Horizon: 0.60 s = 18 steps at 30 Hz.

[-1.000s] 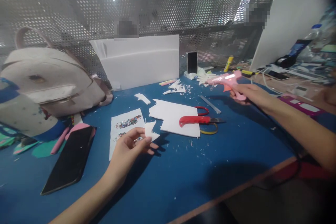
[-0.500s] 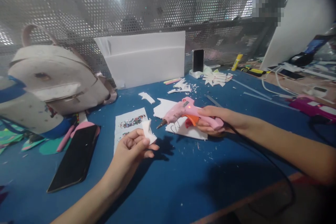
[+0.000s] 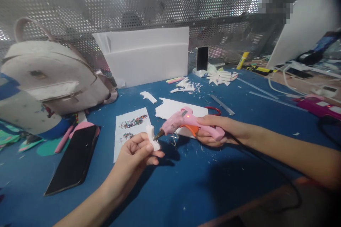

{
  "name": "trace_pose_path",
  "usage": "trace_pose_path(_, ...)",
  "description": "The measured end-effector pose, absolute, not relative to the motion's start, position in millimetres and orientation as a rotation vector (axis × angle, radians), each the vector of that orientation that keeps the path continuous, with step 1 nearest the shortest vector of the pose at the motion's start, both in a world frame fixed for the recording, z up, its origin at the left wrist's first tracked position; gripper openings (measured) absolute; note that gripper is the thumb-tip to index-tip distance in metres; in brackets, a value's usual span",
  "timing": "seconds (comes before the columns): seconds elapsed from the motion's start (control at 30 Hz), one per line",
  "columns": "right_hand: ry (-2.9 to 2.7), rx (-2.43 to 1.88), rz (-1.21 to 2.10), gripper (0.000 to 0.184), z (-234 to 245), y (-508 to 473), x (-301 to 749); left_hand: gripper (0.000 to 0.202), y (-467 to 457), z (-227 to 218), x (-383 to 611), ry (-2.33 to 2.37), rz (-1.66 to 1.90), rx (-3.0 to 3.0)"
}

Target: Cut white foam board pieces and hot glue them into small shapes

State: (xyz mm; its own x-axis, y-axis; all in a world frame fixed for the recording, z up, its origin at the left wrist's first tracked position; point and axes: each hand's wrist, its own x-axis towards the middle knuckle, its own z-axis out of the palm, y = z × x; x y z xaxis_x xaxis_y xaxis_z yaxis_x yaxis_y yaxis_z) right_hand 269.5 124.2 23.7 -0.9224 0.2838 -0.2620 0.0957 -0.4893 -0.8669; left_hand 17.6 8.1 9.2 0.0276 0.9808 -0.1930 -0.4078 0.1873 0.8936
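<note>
Between the thumb and fingers of my left hand (image 3: 138, 150) is a small white foam piece (image 3: 150, 135), held upright above the table. My right hand (image 3: 215, 129) is wrapped around the handle of a pink hot glue gun (image 3: 176, 118) with an orange trigger and a lit red light. Its metal nozzle meets the side of the foam piece; whether glue is coming out is too small to tell. Behind my left hand lies a white paper (image 3: 118, 145) with piles of colourful sequins (image 3: 134, 121). White foam sheets (image 3: 167, 108) lie partly hidden behind the glue gun.
A black phone (image 3: 74, 156) lies at the left, near a pale backpack (image 3: 45, 67). Foam scraps (image 3: 185, 87), a glue stick (image 3: 222, 104) and an upright phone (image 3: 202, 59) are farther back. The glue gun's black cord (image 3: 266, 159) runs below my right forearm. A magenta device (image 3: 317, 106) sits at right.
My right hand has brought the glue gun left and down, so its nozzle now touches the foam piece. My left hand has turned the piece slightly. Red scissor handles and a glue stick show more.
</note>
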Motion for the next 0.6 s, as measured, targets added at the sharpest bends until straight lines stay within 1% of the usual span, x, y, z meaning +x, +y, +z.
trace_pose_path(0.27, -1.534, -0.563, 2.491, 0.044, 20.3, 122.8, 268.2, 0.014, 5.8, 4.8, 16.0, 0.953, 1.205, 0.72)
trace_pose_path(0.6, -1.577, -0.592, 2.414, 0.045, 24.0, 119.0, 267.7, 0.017, 7.3, 7.1, 16.5, 0.941, 1.185, 0.733)
